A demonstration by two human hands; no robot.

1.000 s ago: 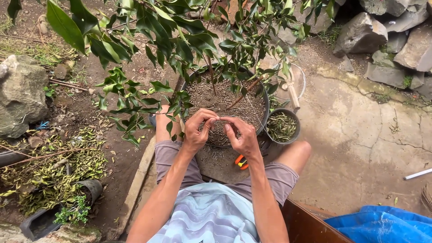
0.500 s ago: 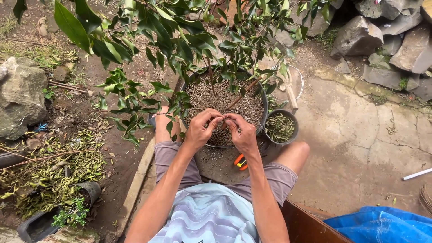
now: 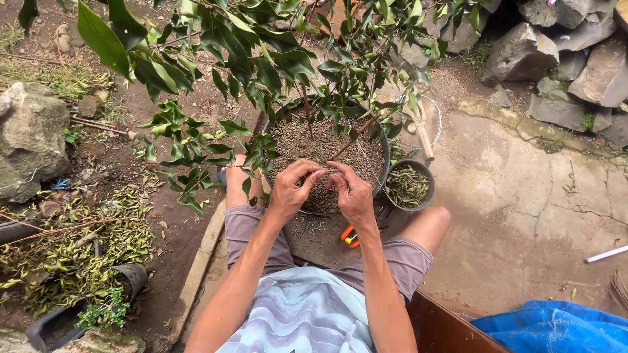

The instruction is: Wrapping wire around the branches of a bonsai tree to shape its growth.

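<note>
I sit with a round dark pot (image 3: 387, 157) between my knees. It is filled with gravelly soil (image 3: 294, 140) and holds a small leafy tree (image 3: 261, 59) on a thin trunk (image 3: 305, 111). My left hand (image 3: 291, 189) and my right hand (image 3: 353, 193) meet over the pot's near rim. Their fingertips are pinched together on a thin strand that is too small to identify. An orange-handled cutter (image 3: 350, 236) lies on the ground just below my right hand.
A small dark bowl (image 3: 428, 173) of leaf clippings stands right of the pot, with a wooden-handled tool (image 3: 424, 134) behind it. Left are a clipped-leaf pile (image 3: 72, 248), a tipped black pot (image 3: 131, 278) and a boulder (image 3: 26, 140). Right are rocks (image 3: 575, 59) and a blue tarp (image 3: 556, 330).
Both hands stay together over the pot's near rim. Only the fingers shift slightly.
</note>
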